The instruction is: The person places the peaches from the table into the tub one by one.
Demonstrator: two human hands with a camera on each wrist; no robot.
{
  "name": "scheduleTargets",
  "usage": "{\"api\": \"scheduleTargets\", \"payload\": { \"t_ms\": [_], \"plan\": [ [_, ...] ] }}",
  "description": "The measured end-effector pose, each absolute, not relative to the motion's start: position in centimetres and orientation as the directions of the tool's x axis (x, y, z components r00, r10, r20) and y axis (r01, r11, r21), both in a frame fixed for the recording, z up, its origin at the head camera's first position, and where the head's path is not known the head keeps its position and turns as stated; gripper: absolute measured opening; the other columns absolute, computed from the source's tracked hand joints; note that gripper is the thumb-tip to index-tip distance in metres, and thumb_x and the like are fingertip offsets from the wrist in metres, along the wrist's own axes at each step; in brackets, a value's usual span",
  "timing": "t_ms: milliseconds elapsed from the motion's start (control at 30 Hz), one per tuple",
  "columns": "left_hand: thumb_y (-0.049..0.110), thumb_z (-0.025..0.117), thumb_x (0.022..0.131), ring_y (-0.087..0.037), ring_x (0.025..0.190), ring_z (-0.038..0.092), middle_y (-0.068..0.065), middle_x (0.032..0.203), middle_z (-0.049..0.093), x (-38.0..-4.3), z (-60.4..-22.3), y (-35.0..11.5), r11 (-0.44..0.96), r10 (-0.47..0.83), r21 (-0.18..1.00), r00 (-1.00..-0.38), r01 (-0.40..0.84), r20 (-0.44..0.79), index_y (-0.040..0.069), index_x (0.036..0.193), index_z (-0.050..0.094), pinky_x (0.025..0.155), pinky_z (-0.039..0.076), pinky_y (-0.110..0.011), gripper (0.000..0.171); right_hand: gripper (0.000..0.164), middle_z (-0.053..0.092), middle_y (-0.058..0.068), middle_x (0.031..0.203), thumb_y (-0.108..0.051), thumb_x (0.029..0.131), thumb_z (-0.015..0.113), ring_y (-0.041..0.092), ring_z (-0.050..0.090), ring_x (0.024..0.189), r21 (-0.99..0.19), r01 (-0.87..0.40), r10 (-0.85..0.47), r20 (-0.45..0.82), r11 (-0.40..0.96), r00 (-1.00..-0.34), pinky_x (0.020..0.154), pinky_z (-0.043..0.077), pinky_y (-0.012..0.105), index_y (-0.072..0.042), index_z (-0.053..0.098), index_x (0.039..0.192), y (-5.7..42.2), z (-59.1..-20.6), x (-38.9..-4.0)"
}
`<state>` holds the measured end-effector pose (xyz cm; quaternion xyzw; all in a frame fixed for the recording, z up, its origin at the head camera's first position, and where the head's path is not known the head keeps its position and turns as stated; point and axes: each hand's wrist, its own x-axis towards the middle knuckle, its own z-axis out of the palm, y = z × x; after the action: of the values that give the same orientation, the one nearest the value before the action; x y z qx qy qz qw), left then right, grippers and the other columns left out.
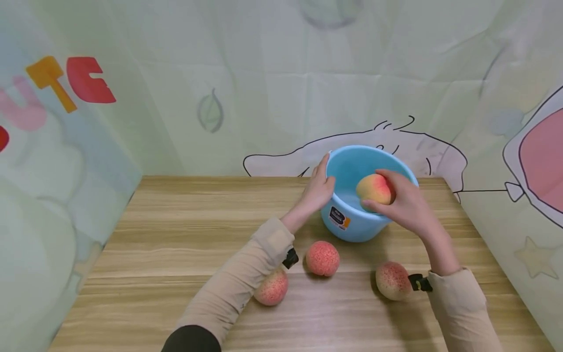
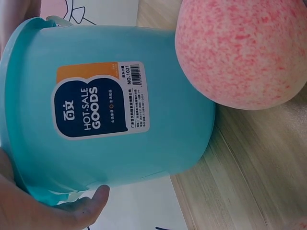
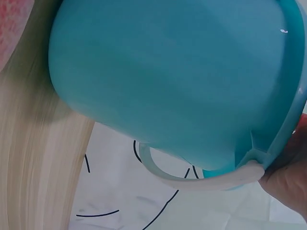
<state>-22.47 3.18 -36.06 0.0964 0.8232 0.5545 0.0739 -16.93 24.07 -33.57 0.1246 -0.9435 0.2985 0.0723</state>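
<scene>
A light blue plastic bucket (image 1: 352, 230) with a printed label (image 2: 100, 103) stands upright near the table's back edge. My left hand (image 1: 317, 188) grips its rim on the left side; the thumb shows by the rim in the left wrist view. A yellow and red peach (image 1: 371, 189) is held between the thumb and fingers of my right hand (image 1: 406, 203), just inside the bucket's opening at the right. Part of that hand (image 3: 290, 177) appears beyond the rim in the right wrist view, where the peach is hidden.
In front of the bucket lies a pink speckled peach (image 1: 323, 258). Another peach (image 1: 271, 287) is partly behind the left sleeve, and a paler one (image 1: 393, 281) lies by the right wrist. The bucket's white handle (image 3: 206, 181) hangs at its far side. A printed cloth (image 1: 272, 98) rises behind the table.
</scene>
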Motion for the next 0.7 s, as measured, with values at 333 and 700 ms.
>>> {"api": "scheduleTargets", "payload": {
  "t_ms": [333,700],
  "plan": [
    [0.015,0.035,0.099,-0.032,0.144,0.031,-0.010,0.160,0.021,-22.6,-36.1,3.2,0.362,0.237,0.929,-0.971,0.077,-0.012,0.023,0.156,0.009,0.113,0.032,-0.054,0.063,0.082,0.054,0.014,0.133,-0.051,0.077,0.074,0.030,0.057,0.109,-0.506,-0.237,-0.182,0.157,0.829,-0.971,0.087,0.051,0.051,-0.010,0.043,0.141,24.0,-33.7,-17.9],
    [0.015,0.035,0.099,-0.032,0.143,0.031,-0.010,0.159,0.021,-22.4,-35.9,3.2,0.359,0.236,0.932,-0.971,0.057,-0.032,0.025,0.156,0.008,0.113,0.033,-0.054,0.064,0.085,0.052,0.016,0.134,-0.056,0.079,0.070,0.031,0.055,0.111,-0.475,-0.210,-0.193,0.085,0.855,-0.977,0.088,0.050,0.052,-0.009,0.040,0.143,24.0,-33.6,-18.2]
  ]
}}
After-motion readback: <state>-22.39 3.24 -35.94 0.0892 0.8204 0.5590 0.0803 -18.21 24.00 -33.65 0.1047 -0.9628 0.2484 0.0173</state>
